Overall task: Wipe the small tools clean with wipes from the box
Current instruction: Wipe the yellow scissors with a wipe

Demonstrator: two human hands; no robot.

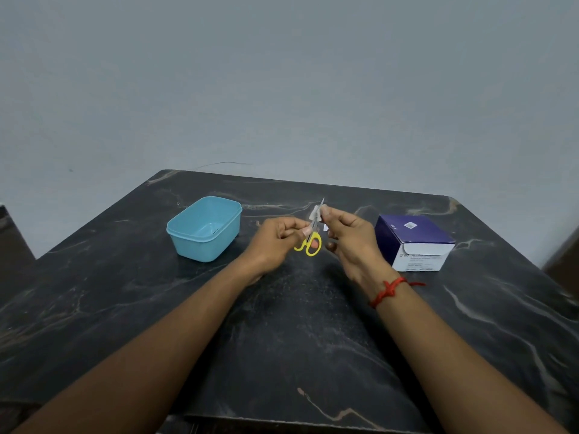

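My left hand [275, 242] grips small scissors [310, 242] with yellow handles, held above the table with the blades pointing up and away. My right hand [351, 239] pinches a small white wipe [315, 213] folded around the blades near their tip. The purple and white box of wipes [413, 241] stands on the table to the right of my right hand. A light blue plastic tub [205, 228] stands to the left of my left hand; something thin lies in it, too faint to name.
The dark marble table [282, 339] ends at a grey wall behind. A small white scrap [326, 227] lies on the table between my hands. A red thread is tied around my right wrist.
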